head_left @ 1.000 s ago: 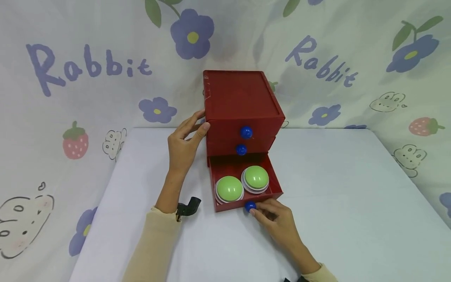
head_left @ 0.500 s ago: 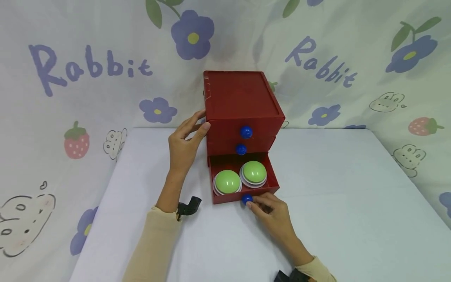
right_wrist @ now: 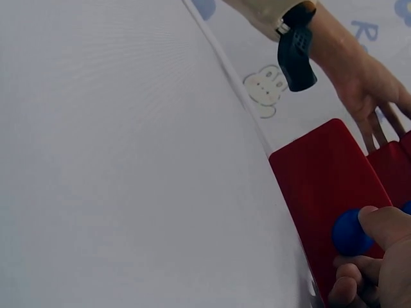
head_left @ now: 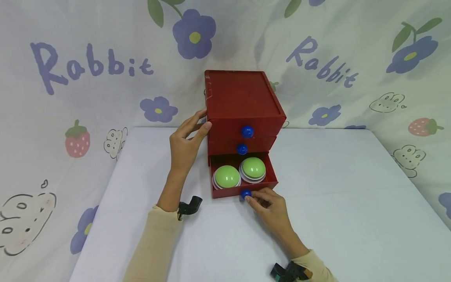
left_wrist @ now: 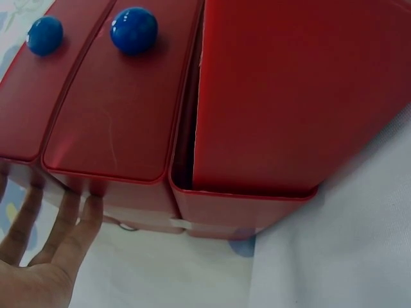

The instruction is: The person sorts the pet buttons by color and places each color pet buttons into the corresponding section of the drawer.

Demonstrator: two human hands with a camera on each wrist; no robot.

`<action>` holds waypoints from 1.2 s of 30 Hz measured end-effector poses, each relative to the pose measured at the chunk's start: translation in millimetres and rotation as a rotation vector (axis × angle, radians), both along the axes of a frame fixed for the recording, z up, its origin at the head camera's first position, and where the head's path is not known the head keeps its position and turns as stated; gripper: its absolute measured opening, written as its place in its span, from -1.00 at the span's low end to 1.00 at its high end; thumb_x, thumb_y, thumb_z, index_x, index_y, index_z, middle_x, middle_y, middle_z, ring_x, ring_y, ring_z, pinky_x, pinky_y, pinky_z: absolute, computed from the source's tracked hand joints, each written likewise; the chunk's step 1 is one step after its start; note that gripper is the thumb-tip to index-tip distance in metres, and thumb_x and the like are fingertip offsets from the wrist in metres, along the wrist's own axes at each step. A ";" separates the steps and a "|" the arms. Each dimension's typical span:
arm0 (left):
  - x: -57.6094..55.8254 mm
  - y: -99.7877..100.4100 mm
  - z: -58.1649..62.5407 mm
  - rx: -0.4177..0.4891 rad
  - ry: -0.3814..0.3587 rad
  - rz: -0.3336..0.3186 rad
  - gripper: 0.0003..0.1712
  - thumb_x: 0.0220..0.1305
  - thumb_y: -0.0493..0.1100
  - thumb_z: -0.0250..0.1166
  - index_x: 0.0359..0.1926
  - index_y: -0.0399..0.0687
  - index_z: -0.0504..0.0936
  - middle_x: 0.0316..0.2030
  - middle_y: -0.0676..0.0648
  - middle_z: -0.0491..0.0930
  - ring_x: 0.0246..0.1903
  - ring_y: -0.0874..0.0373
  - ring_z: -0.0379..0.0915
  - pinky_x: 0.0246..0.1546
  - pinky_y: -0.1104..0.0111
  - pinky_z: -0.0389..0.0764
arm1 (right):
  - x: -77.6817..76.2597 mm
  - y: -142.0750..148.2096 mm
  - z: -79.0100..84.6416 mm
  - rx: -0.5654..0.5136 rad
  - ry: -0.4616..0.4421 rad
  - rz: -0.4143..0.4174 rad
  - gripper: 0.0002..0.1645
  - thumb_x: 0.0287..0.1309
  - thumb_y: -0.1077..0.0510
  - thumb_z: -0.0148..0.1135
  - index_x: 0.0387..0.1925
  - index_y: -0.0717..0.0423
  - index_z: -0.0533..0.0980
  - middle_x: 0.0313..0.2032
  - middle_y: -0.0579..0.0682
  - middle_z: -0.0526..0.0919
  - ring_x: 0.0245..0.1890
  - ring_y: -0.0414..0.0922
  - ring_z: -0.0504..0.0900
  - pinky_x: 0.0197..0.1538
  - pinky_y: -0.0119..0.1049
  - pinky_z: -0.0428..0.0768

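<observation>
A red chest of drawers (head_left: 243, 94) stands on the white table, its bottom drawer (head_left: 225, 192) partly pulled out. Inside that drawer sit two round objects, each with a green dome on a white base: the left one (head_left: 227, 176) and the right one (head_left: 254, 168). My right hand (head_left: 273, 209) pinches the bottom drawer's blue knob (head_left: 245, 194) between thumb and fingers. My left hand (head_left: 184, 149) touches the chest's left side with its fingertips, the fingers fairly straight. In the left wrist view, those fingers (left_wrist: 77, 234) press against the red side wall.
Two more blue knobs, an upper one (head_left: 247, 132) and a middle one (head_left: 242, 149), stick out from the closed drawers. Behind the chest hangs a printed cloth (head_left: 105, 98). The white tabletop (head_left: 352, 196) stretches away to both sides.
The bottom drawer has slid further into the chest, carrying the two green-domed objects with it. My right hand has moved along with the knob. The left hand stays at the chest's side.
</observation>
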State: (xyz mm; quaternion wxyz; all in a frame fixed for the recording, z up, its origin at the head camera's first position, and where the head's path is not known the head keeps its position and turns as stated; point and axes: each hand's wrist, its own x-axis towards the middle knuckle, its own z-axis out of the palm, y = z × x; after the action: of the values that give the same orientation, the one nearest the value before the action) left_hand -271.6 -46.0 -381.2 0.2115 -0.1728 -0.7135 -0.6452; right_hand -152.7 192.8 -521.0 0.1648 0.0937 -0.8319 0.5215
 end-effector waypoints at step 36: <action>-1.5 0.2 -2.0 0.003 -0.004 -0.002 -0.53 0.35 -0.23 0.35 0.27 -0.10 0.59 0.14 0.00 0.63 0.02 0.07 0.61 -0.18 0.44 0.69 | -27.6 -17.0 31.4 0.032 -0.006 -0.043 -0.87 0.07 0.34 0.48 -0.31 0.32 0.70 -0.43 0.03 0.60 -0.41 -0.15 0.49 -0.38 -0.48 0.48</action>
State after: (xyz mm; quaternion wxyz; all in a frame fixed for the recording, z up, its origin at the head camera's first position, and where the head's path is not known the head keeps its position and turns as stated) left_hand -273.1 -45.8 -383.2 0.2098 -0.1719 -0.7126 -0.6470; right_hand -180.3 175.9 -489.5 0.1721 0.0771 -0.8425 0.5046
